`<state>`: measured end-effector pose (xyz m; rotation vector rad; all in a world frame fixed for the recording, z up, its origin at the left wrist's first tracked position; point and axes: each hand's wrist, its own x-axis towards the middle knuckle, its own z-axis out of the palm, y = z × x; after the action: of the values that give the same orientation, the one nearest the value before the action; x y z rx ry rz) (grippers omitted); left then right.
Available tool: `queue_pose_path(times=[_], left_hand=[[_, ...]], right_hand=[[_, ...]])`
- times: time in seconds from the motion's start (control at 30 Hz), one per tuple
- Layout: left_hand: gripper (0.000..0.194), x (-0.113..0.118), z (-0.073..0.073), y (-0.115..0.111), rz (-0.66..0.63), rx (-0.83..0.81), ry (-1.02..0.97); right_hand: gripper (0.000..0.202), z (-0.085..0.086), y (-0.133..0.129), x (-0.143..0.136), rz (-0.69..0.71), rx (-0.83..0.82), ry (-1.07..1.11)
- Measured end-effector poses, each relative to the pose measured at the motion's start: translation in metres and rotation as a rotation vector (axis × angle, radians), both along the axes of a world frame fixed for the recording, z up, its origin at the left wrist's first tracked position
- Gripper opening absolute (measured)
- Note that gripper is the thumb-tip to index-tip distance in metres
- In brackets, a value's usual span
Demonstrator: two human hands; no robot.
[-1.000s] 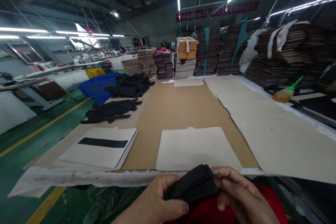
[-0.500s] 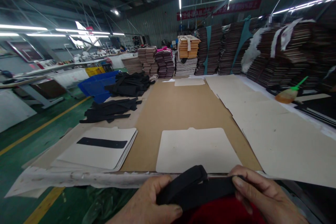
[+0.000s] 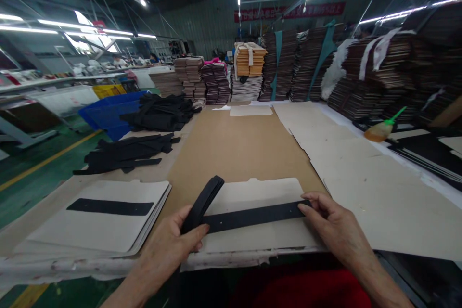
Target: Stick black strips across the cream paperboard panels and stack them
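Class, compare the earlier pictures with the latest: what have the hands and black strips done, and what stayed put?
The left hand and right hand moved forward, over the pale panel. One black strip is now stretched between them, drawn out from the folded bundle, which the left still holds. The panel and green-tipped bottle stayed.

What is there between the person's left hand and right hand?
A black strip spans from the left hand to the right hand, over a pale panel; head view.

Left hand (image 3: 180,236) gripping folded black strips (image 3: 205,199); right hand (image 3: 330,219) pinching end of black strip (image 3: 256,216) above pale panel (image 3: 252,192).
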<state>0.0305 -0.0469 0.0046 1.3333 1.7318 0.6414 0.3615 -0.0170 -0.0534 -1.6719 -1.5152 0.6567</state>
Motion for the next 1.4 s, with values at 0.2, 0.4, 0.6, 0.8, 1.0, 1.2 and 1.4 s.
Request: queue_pose_path(times=[0.2, 0.4, 0.6, 0.8, 1.0, 1.2, 1.4], left_hand=[[0.033, 0.004, -0.008, 0.011, -0.008, 0.076, 0.18], [0.034, 0.01, -0.012, 0.021, -0.019, 0.057, 0.27], [0.037, 0.008, -0.02, 0.022, -0.037, 0.06, 0.263], [0.038, 0.004, -0.027, 0.023, -0.031, 0.058, 0.262], [0.04, 0.006, -0.029, 0.025, -0.016, 0.019, 0.295], [0.041, 0.011, -0.028, 0.024, 0.05, 0.021, 0.27], [0.041, 0.008, -0.031, 0.024, 0.032, 0.08, 0.255]], right_hand=[[0.031, -0.002, 0.007, -0.007, -0.018, -0.028, -0.094], [0.03, -0.003, 0.013, -0.009, -0.051, -0.025, -0.094], [0.03, -0.007, 0.014, -0.007, -0.056, -0.029, -0.105], [0.027, -0.009, 0.014, -0.01, -0.062, -0.031, -0.132], [0.028, -0.007, 0.014, -0.012, -0.078, -0.049, -0.126], [0.027, -0.008, 0.014, -0.012, -0.085, -0.033, -0.139], [0.024, -0.011, 0.014, -0.012, -0.075, -0.038, -0.177]])
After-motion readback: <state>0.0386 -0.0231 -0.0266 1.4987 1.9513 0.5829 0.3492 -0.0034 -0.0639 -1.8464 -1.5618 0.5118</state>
